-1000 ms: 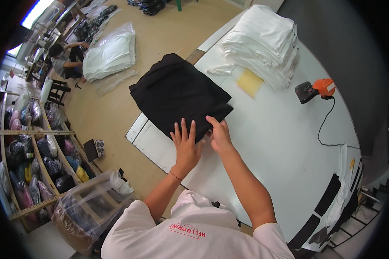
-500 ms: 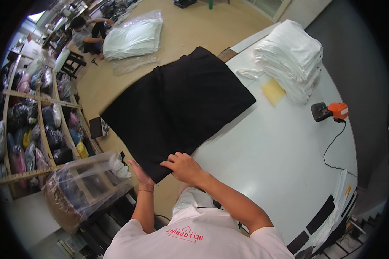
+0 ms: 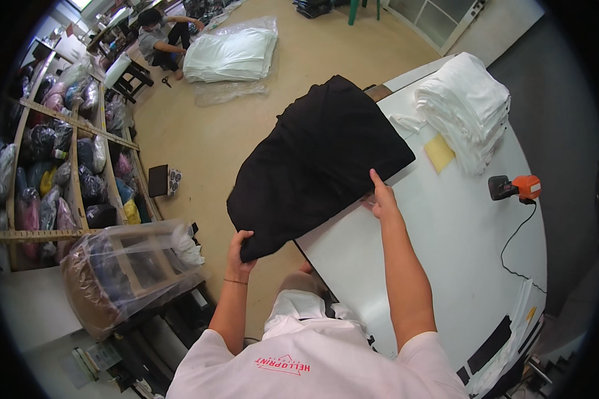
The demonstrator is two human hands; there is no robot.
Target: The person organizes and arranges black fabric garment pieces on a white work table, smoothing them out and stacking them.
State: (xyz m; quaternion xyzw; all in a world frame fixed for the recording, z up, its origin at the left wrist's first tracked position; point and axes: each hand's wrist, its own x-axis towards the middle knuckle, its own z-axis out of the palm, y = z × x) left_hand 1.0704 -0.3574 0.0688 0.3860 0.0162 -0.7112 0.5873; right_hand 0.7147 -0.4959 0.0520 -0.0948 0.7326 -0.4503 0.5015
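A wide piece of folded black fabric [image 3: 319, 159] stretches out in front of me, partly above the white table and partly past its left edge. Its near left corner is pinched in my left hand [image 3: 239, 253], thumb on top and the other fingers mostly hidden. At the near right side, my right hand [image 3: 381, 197] grips the edge with the thumb raised along the cloth and the fingers underneath. The cloth's left part droops and bunches over the floor.
On the white table [image 3: 373, 266] are a stack of white fabric [image 3: 462, 100], a yellow sheet [image 3: 439, 153] and an orange and black corded tool [image 3: 514, 187]. Shelves of bagged goods [image 3: 80, 159] stand left. A person [image 3: 160, 43] crouches by a white fabric bundle [image 3: 231, 54].
My right hand has moved from the near corner to the right along the cloth's edge. The left hand now grips the corner, and the fabric's left side has folded inward.
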